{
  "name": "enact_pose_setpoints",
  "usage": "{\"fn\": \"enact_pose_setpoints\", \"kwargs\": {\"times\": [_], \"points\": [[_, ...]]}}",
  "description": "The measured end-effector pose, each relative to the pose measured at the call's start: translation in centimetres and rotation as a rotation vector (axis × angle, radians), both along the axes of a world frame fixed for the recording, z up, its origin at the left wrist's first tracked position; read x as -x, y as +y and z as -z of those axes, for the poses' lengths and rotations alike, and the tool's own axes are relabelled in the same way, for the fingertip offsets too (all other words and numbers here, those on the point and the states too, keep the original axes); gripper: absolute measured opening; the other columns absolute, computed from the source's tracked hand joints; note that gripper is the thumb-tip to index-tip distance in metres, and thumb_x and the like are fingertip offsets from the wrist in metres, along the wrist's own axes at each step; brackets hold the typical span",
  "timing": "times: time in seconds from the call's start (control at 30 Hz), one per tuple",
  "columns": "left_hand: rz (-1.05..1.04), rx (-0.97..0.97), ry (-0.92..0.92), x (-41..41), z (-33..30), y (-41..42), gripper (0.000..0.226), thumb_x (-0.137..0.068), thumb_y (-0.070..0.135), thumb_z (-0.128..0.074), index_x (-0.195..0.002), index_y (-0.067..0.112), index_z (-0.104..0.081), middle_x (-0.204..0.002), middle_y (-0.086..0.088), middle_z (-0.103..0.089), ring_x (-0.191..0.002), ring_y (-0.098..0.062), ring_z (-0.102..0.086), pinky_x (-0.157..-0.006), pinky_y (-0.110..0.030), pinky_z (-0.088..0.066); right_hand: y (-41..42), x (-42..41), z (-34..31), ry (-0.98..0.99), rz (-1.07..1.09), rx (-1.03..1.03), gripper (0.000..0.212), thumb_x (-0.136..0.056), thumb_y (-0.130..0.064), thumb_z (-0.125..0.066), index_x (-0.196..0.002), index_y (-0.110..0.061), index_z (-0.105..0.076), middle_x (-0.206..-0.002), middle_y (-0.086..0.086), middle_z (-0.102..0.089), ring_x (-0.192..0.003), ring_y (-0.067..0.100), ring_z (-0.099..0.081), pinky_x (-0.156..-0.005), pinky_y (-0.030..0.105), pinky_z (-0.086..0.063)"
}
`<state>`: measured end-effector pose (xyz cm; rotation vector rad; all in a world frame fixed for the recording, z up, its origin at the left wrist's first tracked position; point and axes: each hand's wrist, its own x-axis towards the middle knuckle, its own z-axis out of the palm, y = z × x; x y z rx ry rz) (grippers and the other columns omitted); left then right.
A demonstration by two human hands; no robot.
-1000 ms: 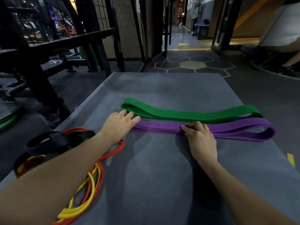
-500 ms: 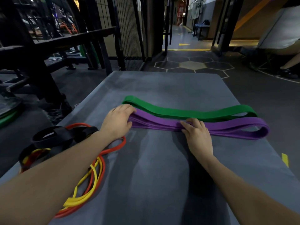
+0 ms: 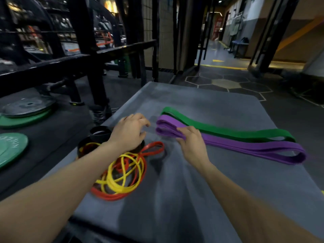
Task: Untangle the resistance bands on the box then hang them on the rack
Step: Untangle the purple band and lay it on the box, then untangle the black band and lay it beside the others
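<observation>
Lying flat on the grey padded top of the box (image 3: 201, 190) are two wide loop bands, side by side and touching along their length: a green band (image 3: 228, 131) on the far side and a purple band (image 3: 245, 146) nearer the person. The right hand (image 3: 191, 144) rests on the purple band near its left end, fingers curled over its edge; whether they pinch it cannot be told. The left hand (image 3: 129, 132) hovers apart from both wide bands, fingers loosely curled and holding nothing, above a heap at the box's left side. That heap consists of a yellow band (image 3: 121, 176) and an orange-red band (image 3: 150, 148) tangled together, with black bands (image 3: 100, 133) partly under the left wrist.

The box surface is scuffed with pale marks. Left of the box, a black steel rack (image 3: 87, 58) stands on dark floor, with a black weight plate (image 3: 28, 106) stacked on a green weight plate (image 3: 21, 118) and another green plate (image 3: 10, 148) nearer. Beyond the box, the floor shows hexagon markings (image 3: 228, 83) and a yellow line (image 3: 226, 67) leading into a corridor.
</observation>
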<state>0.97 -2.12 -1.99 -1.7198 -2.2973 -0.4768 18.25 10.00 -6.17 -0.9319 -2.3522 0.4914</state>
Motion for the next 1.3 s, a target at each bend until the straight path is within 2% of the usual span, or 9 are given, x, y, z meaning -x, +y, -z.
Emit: {"fn": "enact_pose_setpoints", "kwargs": {"times": [0.17, 0.33, 0.57, 0.73, 0.83, 0.93, 1.13, 1.23, 1.3], "points": [[-0.147, -0.159, -0.102, 0.4, 0.1, -7.1, 0.027, -0.085, 0.020, -0.061, -0.112, 0.020, -0.062, -0.118, 0.003, -0.054, -0.113, -0.021, -0.048, -0.096, -0.037, -0.037, -6.5, 4.3, -1.0, 0.035, -0.194, 0.061, 0.047, -0.088, -0.026, -0.061, -0.131, -0.010, -0.050, -0.129, 0.009, -0.049, -0.124, 0.026, -0.039, -0.101, 0.025, -0.026], [-0.276, -0.298, -0.239, 1.5, 1.9, -12.3, 0.037, -0.078, 0.013, -0.067, -0.114, 0.016, -0.060, -0.119, 0.000, -0.056, -0.108, -0.024, -0.051, -0.092, -0.034, -0.039, -11.2, 7.8, -1.9, 0.007, -0.346, 0.075, 0.061, -0.082, -0.036, -0.067, -0.133, -0.011, -0.044, -0.128, 0.010, -0.045, -0.122, 0.027, -0.038, -0.098, 0.028, -0.028], [-0.278, -0.426, -0.402, 2.1, 2.9, -13.7, 0.035, -0.084, 0.014, -0.062, -0.119, 0.018, -0.057, -0.123, 0.002, -0.054, -0.115, -0.018, -0.046, -0.093, -0.017, -0.028, -12.9, 11.4, -2.3, -0.086, -0.431, -0.009, 0.070, -0.082, -0.034, -0.067, -0.140, -0.014, -0.035, -0.140, 0.005, -0.040, -0.131, 0.023, -0.033, -0.112, 0.036, -0.024], [-0.305, -0.450, -0.513, 3.0, 3.3, -13.8, 0.031, -0.086, 0.014, -0.060, -0.117, 0.018, -0.059, -0.121, 0.003, -0.054, -0.117, -0.016, -0.047, -0.093, -0.021, -0.034, -12.9, 12.9, -1.4, -0.136, -0.429, 0.039, 0.067, -0.073, -0.036, -0.075, -0.131, -0.020, -0.045, -0.117, 0.005, -0.039, -0.111, 0.027, -0.045, -0.098, 0.039, -0.041], [-0.321, -0.480, -0.530, 3.6, 3.6, -14.8, 0.029, -0.087, 0.014, -0.059, -0.116, 0.018, -0.059, -0.119, 0.005, -0.053, -0.115, -0.014, -0.049, -0.091, -0.021, -0.037, -13.1, 14.2, -1.2, -0.164, -0.405, 0.076, 0.062, -0.066, -0.039, -0.077, -0.122, -0.024, -0.053, -0.112, 0.007, -0.047, -0.098, 0.021, -0.043, -0.090, 0.034, -0.042], [-0.400, -0.524, -0.594, 3.9, 3.3, -15.4, 0.027, -0.090, 0.018, -0.057, -0.117, 0.016, -0.059, -0.120, 0.003, -0.054, -0.113, -0.014, -0.050, -0.087, -0.019, -0.036, -13.5, 14.6, -1.9, -0.159, -0.414, 0.078, 0.046, -0.068, -0.032, -0.078, -0.107, -0.014, -0.062, -0.102, 0.007, -0.048, -0.096, 0.024, -0.048, -0.078, 0.026, -0.038], [-0.478, -0.684, -0.650, 3.6, 2.4, -16.1, 0.032, -0.094, 0.033, -0.051, -0.121, 0.017, -0.055, -0.117, 0.005, -0.050, -0.114, -0.013, -0.048, -0.089, -0.024, -0.039, -12.8, 14.3, -5.9, 0.100, -0.280, 0.019, 0.037, -0.075, -0.040, -0.072, -0.098, -0.012, -0.066, -0.097, 0.012, -0.060, -0.089, 0.026, -0.057, -0.067, 0.025, -0.034], [-0.479, -0.742, -0.682, 3.2, 1.8, -16.3, 0.033, -0.094, 0.032, -0.052, -0.122, 0.016, -0.054, -0.114, 0.007, -0.048, -0.112, -0.012, -0.049, -0.083, -0.017, -0.034, -12.4, 13.8, -8.3, 0.241, -0.230, 0.046, 0.034, -0.078, -0.042, -0.070, -0.094, -0.012, -0.065, -0.095, 0.012, -0.061, -0.081, 0.020, -0.053, -0.057, 0.020, -0.027], [-0.444, -0.749, -0.697, 2.6, 1.3, -15.9, 0.033, -0.093, 0.031, -0.053, -0.122, 0.015, -0.054, -0.118, 0.003, -0.050, -0.113, -0.013, -0.050, -0.084, -0.017, -0.034, -12.4, 13.1, -9.6, 0.292, -0.219, 0.031, 0.036, -0.079, -0.043, -0.069, -0.092, -0.010, -0.064, -0.092, 0.012, -0.063, -0.080, 0.021, -0.057, -0.058, 0.020, -0.032]]}}
